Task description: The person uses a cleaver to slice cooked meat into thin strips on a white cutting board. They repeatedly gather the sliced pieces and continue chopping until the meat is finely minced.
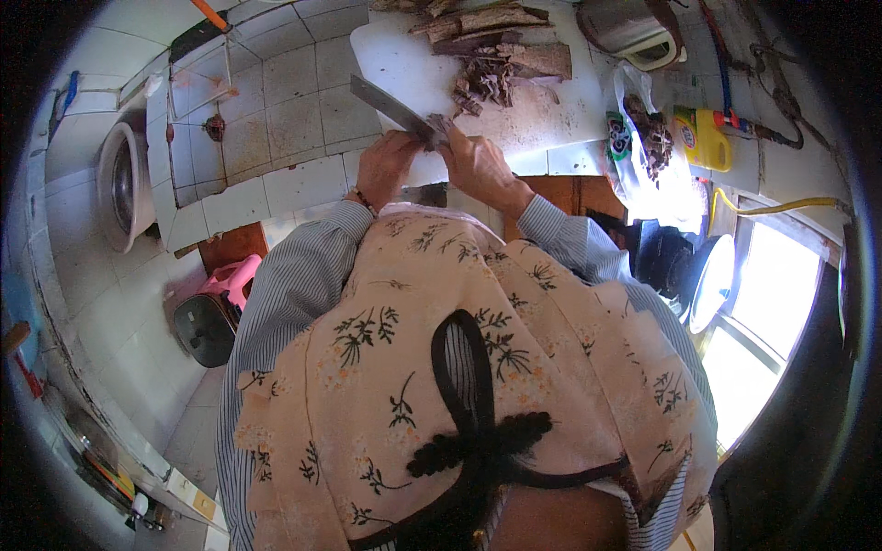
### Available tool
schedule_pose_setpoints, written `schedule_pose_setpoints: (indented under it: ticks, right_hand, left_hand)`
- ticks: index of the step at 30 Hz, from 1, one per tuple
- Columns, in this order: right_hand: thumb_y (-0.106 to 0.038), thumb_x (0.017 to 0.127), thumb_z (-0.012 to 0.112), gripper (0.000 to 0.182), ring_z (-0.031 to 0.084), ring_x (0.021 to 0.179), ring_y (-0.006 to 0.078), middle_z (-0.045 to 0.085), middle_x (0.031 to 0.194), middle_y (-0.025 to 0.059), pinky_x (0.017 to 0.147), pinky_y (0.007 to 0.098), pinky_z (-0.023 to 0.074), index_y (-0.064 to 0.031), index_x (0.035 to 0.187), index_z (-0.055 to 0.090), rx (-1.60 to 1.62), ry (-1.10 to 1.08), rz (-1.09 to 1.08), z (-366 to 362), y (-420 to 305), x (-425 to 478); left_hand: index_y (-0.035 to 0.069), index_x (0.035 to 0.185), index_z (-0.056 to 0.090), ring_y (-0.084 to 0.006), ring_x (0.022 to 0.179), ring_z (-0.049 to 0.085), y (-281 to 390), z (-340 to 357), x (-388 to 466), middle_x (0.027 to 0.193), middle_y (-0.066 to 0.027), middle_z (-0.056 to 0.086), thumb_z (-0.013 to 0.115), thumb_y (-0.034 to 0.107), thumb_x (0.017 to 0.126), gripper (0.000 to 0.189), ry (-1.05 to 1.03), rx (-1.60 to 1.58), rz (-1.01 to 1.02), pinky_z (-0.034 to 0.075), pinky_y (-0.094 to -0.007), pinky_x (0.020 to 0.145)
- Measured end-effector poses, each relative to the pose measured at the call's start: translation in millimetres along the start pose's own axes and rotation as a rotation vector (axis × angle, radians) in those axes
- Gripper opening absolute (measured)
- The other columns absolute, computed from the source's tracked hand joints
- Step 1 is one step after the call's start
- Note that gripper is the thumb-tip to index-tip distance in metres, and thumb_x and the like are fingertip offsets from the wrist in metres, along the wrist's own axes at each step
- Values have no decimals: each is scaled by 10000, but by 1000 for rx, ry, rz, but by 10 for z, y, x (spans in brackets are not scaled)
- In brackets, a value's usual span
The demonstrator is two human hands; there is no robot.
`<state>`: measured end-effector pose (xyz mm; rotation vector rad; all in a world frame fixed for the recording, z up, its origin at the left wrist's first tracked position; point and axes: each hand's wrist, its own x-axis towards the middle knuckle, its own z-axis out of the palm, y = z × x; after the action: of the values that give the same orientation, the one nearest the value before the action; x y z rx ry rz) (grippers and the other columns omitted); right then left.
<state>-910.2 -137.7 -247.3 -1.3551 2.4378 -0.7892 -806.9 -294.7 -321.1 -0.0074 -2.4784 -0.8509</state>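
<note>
A wide-bladed kitchen knife (386,105) points up and to the left, its near end between my two hands. My right hand (477,164) is closed around that near end, where the handle is hidden. A small shredded brown piece (441,124) shows at its fingertips. My left hand (389,162), with a beaded bracelet at the wrist, is curled against the blade's lower edge; what its fingers hold is hidden. Beyond them lies a white cutting board (396,58) bearing bark-like brown strips (493,24) and a heap of shorter chopped bits (486,82).
A tiled sink basin (289,96) is left of the board. To the right are a plastic bag (648,131) with brown pieces, a yellow bottle (710,141) and a metal pot (630,31). A pale basin (124,186) stands far left, and a pink object (238,279) sits below the counter.
</note>
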Motion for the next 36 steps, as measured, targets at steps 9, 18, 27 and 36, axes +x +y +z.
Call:
schedule_pose_setpoints:
  ticks: [9,18,27,36]
  right_hand:
    - [-120,917,591,186,605,496,375,574,583,224,403,407,427,8,836,483,63,283,127,-528,61,-188]
    - [-129,911,611,234,636,503,310,602,605,209,417,337,445,35,786,500,-7,536,401,-843,170,-719]
    - [-141,913,611,210,618,473,287,607,604,191,415,336,440,34,826,534,46,494,430,-782,268,-859]
    - [-185,928,599,205,606,491,188,626,629,127,445,285,452,18,898,591,34,645,473,-991,318,-874]
  left_hand:
    - [118,850,666,-227,782,632,66,161,449,844,-29,659,683,156,799,66,41,-35,21,524,-363,651]
    - [136,942,671,-255,971,569,-536,455,1529,958,-31,621,624,203,834,135,-98,338,-18,488,-416,782]
    - [174,923,706,-228,980,563,-305,177,1582,945,12,625,635,265,835,144,-109,379,52,459,-422,811]
    - [141,940,715,-251,950,570,139,835,1819,967,-33,624,685,257,803,183,-243,72,49,464,-400,821]
